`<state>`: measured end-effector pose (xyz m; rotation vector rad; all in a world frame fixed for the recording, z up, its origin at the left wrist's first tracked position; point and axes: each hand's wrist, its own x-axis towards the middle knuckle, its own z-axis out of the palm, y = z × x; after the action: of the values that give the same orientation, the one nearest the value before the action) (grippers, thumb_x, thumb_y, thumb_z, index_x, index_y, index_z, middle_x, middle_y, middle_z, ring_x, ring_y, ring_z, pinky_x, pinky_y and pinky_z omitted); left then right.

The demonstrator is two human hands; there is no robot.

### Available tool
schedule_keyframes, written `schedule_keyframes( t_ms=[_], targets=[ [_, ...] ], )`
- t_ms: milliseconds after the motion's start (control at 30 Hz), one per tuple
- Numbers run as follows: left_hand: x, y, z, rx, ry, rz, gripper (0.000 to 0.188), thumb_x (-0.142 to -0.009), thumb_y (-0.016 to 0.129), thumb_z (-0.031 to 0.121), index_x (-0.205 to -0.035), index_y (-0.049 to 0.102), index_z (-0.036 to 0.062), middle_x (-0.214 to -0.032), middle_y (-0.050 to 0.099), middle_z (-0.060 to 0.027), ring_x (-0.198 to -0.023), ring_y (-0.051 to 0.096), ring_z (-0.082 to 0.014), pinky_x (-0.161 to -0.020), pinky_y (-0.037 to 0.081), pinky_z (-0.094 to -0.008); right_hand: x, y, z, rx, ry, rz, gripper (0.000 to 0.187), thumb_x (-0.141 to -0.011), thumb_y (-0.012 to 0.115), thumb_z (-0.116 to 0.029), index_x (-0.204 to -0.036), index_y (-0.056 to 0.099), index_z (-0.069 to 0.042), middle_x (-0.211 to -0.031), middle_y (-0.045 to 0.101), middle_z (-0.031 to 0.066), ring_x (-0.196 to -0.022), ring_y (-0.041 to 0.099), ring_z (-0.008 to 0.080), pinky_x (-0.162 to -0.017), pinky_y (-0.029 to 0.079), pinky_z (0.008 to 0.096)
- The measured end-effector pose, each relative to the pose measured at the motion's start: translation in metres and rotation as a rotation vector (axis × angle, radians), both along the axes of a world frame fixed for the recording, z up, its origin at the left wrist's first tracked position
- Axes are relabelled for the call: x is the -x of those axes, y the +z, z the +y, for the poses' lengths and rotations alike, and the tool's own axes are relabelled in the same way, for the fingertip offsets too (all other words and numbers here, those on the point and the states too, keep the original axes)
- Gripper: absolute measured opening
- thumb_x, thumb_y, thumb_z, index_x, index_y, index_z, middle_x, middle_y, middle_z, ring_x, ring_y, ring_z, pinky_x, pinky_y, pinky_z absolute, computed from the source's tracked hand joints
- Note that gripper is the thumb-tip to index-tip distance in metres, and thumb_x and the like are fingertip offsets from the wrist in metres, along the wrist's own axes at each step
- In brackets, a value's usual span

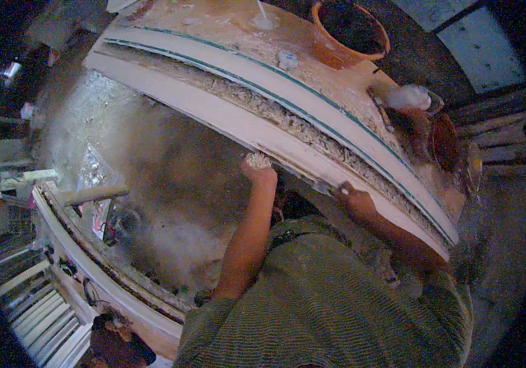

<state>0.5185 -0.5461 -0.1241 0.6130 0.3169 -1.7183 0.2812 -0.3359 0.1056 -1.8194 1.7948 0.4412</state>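
My left hand (257, 170) is closed around a pale, lumpy clump (258, 161), which looks like wet plaster with fibre. It is held against the near edge of a long whitish moulding (214, 101) lying across the table. Farther right along the same edge, my right hand (355, 201) grips a small flat-bladed scraper (322, 187), its blade pointing left towards the moulding's edge. Beyond this strip, a rough groove filled with clumpy plaster (275, 110) runs lengthwise. A second pale strip (312, 116) with green edge lines lies past the groove.
An orange bucket (331, 56) stands on the table's far side, with a white container (410, 97) to its right. At lower left is another long moulding on a bench (134, 303), beside a slatted white rack (45, 319). The floor (177, 153) is dusty.
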Motion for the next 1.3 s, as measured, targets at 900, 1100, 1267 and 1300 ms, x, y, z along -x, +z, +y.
schedule_keyframes(
  t_ms=[900, 1100, 1267, 1300],
  targets=[
    [-0.068, 0.026, -0.096, -0.019, -0.138, -0.212, 0.046, -0.099, 0.039, 0.035, -0.121, 0.064, 0.0046, -0.115, 0.068, -0.0131, -0.107, 0.065, -0.0314, -0.1, 0.052, -0.0471, -0.184, -0.026, -0.259, 0.351, -0.508, -0.6, 0.038, -0.094, 0.065, -0.028, -0.118, 0.073, 0.001, -0.099, 0.074, 0.0273, -0.09, 0.074, 0.04, -0.088, 0.057, 0.0468],
    [-0.093, 0.014, -0.131, -0.322, -0.036, -0.153, 0.048, -0.101, 0.037, 0.039, -0.125, 0.064, 0.007, -0.122, 0.067, -0.011, -0.114, 0.064, -0.0299, -0.102, 0.05, -0.0444, -0.159, 0.022, -0.202, 0.123, -0.748, -0.592, 0.042, -0.091, 0.069, -0.028, -0.125, 0.072, -0.003, -0.111, 0.075, 0.0237, -0.106, 0.073, 0.0315, -0.094, 0.055, 0.0431],
    [-0.119, 0.012, -0.171, -0.101, -0.094, -0.14, 0.049, -0.101, 0.037, 0.042, -0.127, 0.063, 0.0089, -0.126, 0.065, -0.0098, -0.115, 0.062, -0.0289, -0.104, 0.048, -0.0424, -0.239, -0.022, -0.316, 0.324, -0.559, -0.727, 0.04, -0.089, 0.069, -0.023, -0.122, 0.072, -0.001, -0.107, 0.074, 0.0266, -0.098, 0.073, 0.0421, -0.093, 0.056, 0.0455],
    [-0.123, 0.013, -0.18, -0.043, -0.112, -0.144, 0.05, -0.101, 0.037, 0.043, -0.127, 0.062, 0.0093, -0.126, 0.065, -0.0096, -0.115, 0.062, -0.0288, -0.104, 0.048, -0.042, -0.261, -0.032, -0.345, 0.344, -0.582, -0.665, 0.039, -0.089, 0.069, -0.025, -0.121, 0.072, -0.001, -0.107, 0.074, 0.0266, -0.097, 0.072, 0.0436, -0.093, 0.056, 0.0466]
  ],
)
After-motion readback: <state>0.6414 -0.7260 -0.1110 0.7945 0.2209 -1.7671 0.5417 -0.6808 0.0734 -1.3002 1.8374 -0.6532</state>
